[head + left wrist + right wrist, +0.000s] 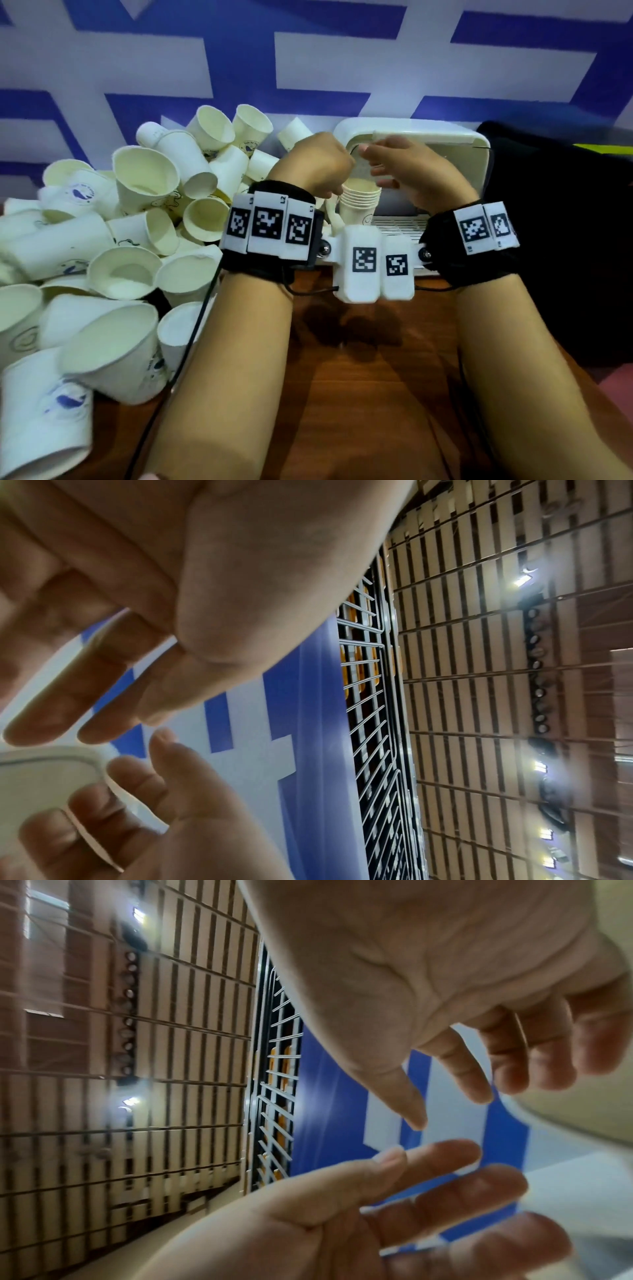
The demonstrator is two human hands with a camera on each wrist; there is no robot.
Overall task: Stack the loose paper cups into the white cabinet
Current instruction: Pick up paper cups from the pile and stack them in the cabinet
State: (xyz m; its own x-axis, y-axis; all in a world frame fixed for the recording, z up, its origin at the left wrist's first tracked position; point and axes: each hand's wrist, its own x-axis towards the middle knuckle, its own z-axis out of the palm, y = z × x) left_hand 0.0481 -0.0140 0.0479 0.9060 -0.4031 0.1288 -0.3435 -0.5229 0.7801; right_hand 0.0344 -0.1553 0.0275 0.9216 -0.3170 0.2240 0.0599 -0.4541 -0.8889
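Observation:
A nested stack of cream paper cups (360, 202) stands upright at the open front of the white cabinet (411, 137). My left hand (318, 164) hovers just left of the stack's rim and my right hand (404, 171) just right of it, both above the cups. In the left wrist view my left hand (103, 712) has loose, nearly straight fingers and holds nothing. The right wrist view shows my right hand (448, 1107) the same way, empty, with the cabinet's edge (582, 1115) beside it. A big heap of loose paper cups (130, 219) fills the table's left side.
The wooden table (359, 394) lies under my forearms. A blue and white patterned wall (308, 68) stands behind the cabinet. A black object (565, 205) sits right of the cabinet. A ridged white floor (397, 228) shows inside the cabinet's opening.

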